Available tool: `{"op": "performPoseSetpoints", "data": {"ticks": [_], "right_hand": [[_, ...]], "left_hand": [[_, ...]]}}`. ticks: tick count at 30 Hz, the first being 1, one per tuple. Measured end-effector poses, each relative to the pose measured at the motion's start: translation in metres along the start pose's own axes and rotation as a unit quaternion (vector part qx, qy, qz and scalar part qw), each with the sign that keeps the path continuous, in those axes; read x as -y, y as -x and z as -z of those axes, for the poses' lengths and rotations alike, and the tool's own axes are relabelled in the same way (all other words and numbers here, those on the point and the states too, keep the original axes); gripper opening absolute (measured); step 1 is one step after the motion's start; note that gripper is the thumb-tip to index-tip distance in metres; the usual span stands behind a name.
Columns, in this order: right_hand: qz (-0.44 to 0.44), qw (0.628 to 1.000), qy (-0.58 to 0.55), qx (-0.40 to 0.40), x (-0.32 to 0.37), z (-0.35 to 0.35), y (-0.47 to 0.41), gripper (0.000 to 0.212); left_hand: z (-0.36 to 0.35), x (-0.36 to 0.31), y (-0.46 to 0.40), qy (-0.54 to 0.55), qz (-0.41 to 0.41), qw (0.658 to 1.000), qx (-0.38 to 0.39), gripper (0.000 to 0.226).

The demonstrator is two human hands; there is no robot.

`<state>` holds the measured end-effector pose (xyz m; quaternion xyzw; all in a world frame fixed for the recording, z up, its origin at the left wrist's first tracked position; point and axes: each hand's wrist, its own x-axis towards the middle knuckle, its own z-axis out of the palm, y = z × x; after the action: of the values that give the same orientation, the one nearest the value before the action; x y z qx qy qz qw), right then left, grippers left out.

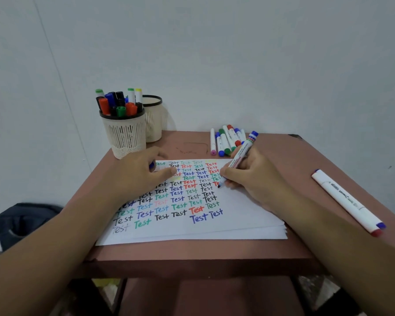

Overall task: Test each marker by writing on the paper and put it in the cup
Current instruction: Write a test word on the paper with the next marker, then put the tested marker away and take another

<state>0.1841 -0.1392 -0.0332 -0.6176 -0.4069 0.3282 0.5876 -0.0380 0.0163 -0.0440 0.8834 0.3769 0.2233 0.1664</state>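
Pale grey walls back a reddish-brown desk point(271, 201) carrying a stack of white paper point(214, 226) covered in coloured "Test" words. On the paper, the right hand point(253, 176) pinches a white blue-capped marker point(240, 157) with curled fingers, its tip touching the sheet. The left hand point(137, 172) rests on the paper's far left part, fingers curled round a small blue cap point(151, 165). Beyond the paper's left corner stands a cream mesh cup point(124, 135) full of markers; a loose pile of white markers point(226, 140) lies beyond its far edge.
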Motion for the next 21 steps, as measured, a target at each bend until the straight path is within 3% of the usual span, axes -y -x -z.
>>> {"op": "performPoseSetpoints", "data": {"ticks": [21], "right_hand": [[0.005, 1.0, 0.006, 0.028, -0.0003, 0.0, -0.0016, 0.034]], "left_hand": [[-0.0014, 0.0013, -0.0015, 0.013, 0.002, 1.0, 0.0, 0.026]]}}
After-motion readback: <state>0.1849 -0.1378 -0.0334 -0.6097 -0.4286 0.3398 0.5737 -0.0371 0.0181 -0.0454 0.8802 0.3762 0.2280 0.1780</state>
